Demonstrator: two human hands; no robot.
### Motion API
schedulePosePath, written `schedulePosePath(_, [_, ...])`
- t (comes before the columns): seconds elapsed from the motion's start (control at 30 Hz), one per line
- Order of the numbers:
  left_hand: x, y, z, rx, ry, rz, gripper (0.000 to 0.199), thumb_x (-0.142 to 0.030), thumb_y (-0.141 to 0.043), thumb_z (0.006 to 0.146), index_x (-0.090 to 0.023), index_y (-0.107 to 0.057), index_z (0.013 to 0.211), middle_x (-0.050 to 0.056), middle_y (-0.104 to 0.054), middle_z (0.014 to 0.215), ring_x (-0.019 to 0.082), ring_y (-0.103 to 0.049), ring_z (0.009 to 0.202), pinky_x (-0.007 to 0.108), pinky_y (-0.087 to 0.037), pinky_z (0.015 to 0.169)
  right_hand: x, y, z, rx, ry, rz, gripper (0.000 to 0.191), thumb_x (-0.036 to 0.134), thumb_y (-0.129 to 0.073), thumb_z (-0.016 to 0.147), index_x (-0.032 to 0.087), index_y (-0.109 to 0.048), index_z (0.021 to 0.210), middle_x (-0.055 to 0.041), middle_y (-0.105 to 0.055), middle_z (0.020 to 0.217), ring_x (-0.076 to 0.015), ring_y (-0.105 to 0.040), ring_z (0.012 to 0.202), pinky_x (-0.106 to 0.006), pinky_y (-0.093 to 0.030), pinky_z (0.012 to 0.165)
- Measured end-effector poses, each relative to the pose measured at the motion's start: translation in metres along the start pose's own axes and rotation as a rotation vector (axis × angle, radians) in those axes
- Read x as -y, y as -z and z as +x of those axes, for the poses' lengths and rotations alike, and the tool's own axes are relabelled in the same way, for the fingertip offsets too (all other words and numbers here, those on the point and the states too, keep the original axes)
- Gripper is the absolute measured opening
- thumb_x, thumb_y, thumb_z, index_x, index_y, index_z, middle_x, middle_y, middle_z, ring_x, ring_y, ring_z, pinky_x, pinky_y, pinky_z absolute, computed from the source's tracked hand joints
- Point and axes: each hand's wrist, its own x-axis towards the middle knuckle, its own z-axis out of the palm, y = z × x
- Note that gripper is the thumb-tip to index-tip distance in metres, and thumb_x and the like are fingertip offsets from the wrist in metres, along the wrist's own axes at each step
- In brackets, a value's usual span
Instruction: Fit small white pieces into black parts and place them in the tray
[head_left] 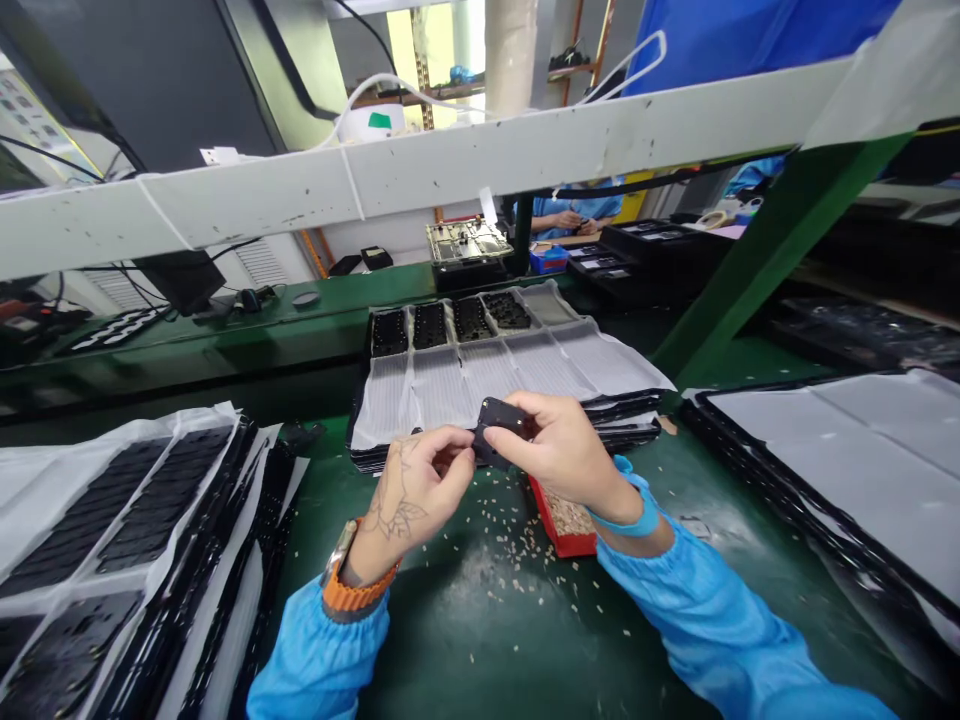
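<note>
My right hand (564, 446) is closed around a thin black plastic part (496, 418), thumb on its face and fingers behind. My left hand (420, 478) has thumb and forefinger pinched together at the part's left edge; whatever is between those fingertips is too small to make out. Partly hidden under my right wrist is a red box (576, 545) full of small beige pieces. Many such pieces (517, 550) lie scattered on the green tabletop (450, 640). Just beyond my hands lies a stack of trays (480, 375) lined with white sheet, with several black parts in its far row.
To the left are stacked trays (142, 480) holding rows of black parts. More trays with white sheets (862, 470) stand at right. A white beam (450, 160) crosses above the bench, and a green post (780, 250) slants at right. A co-worker in blue (577, 210) sits beyond.
</note>
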Motion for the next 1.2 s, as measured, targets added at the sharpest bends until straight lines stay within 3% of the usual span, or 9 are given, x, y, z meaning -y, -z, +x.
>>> schedulePosePath(0.33, [0.001,0.001,-0.001,0.051,-0.109,0.217,0.012,-0.016,-0.059,0.085,-0.019,-0.07,0.08,-0.004,-0.063,0.059,0.011,-0.055,0.051,0.023,-0.039,0.057,0.002,-0.004,-0.005,0.018,0.078,-0.128,0.024,0.021,-0.063,0.083,0.018,-0.049,0.063,0.0057,-0.045,0.054,-0.0075,-0.038,0.052,-0.023,-0.028,0.05])
schedulePosePath(0.53, [0.007,-0.008,-0.002,0.014,-0.175,0.4,0.016,-0.015,-0.056,0.085,-0.02,-0.056,0.07,-0.004,-0.056,0.057,0.012,-0.05,0.051,0.025,-0.031,0.056,0.001,-0.008,-0.009,0.028,0.16,-0.192,0.024,0.018,-0.063,0.084,0.018,-0.049,0.064,0.0065,-0.046,0.054,-0.0069,-0.039,0.052,-0.025,-0.028,0.055])
schedulePosePath(0.73, [0.014,-0.013,-0.002,-0.005,-0.245,0.426,0.023,-0.02,-0.051,0.093,-0.021,-0.056,0.071,-0.001,-0.055,0.061,0.014,-0.048,0.055,0.029,-0.03,0.057,0.002,-0.003,-0.007,0.061,0.1,-0.143,0.024,0.019,-0.06,0.085,0.019,-0.047,0.065,0.0066,-0.044,0.055,-0.0076,-0.037,0.053,-0.024,-0.029,0.054])
schedulePosePath(0.83, [0.014,-0.014,0.0,-0.064,-0.24,0.385,0.028,-0.023,-0.048,0.098,-0.02,-0.06,0.073,0.001,-0.06,0.064,0.015,-0.053,0.058,0.029,-0.035,0.06,0.002,0.001,-0.003,0.03,0.061,-0.089,0.006,0.02,-0.06,0.085,0.018,-0.06,0.079,0.005,-0.051,0.062,-0.0096,-0.044,0.056,-0.025,-0.035,0.055])
schedulePosePath(0.9, [0.012,-0.015,0.001,-0.092,-0.173,0.252,0.025,-0.027,-0.046,0.102,-0.02,-0.064,0.088,0.002,-0.065,0.069,0.015,-0.059,0.061,0.028,-0.041,0.063,0.002,0.001,-0.002,-0.025,0.038,-0.036,0.021,0.021,-0.061,0.086,0.019,-0.066,0.106,0.0033,-0.058,0.07,-0.0117,-0.05,0.059,-0.026,-0.04,0.058])
schedulePosePath(0.97, [0.01,-0.018,0.001,-0.014,-0.06,-0.043,0.022,-0.036,-0.051,0.103,-0.019,-0.064,0.105,0.001,-0.067,0.072,0.015,-0.062,0.062,0.026,-0.046,0.062,0.002,-0.001,-0.002,-0.105,0.026,0.016,0.03,0.023,-0.062,0.086,0.019,-0.063,0.116,0.0018,-0.061,0.074,-0.0128,-0.054,0.06,-0.027,-0.044,0.059])
schedulePosePath(1.07, [0.006,-0.027,-0.001,0.109,0.096,-0.503,0.034,-0.051,-0.06,0.097,-0.018,-0.061,0.107,-0.001,-0.064,0.065,0.014,-0.06,0.055,0.024,-0.048,0.054,-0.001,-0.004,-0.004,-0.161,0.046,0.076,0.014,0.028,-0.069,0.084,0.021,-0.06,0.093,0.0012,-0.061,0.071,-0.0132,-0.055,0.059,-0.027,-0.044,0.057])
schedulePosePath(1.2, [0.0,-0.034,-0.008,0.119,0.206,-0.755,0.041,-0.057,-0.053,0.098,-0.018,-0.061,0.089,-0.004,-0.056,0.051,0.011,-0.05,0.041,0.022,-0.041,0.045,-0.004,0.004,-0.003,-0.006,0.148,0.245,0.035,0.046,-0.068,0.091,0.02,-0.054,0.07,-0.0012,-0.061,0.066,-0.0141,-0.055,0.059,-0.027,-0.045,0.057])
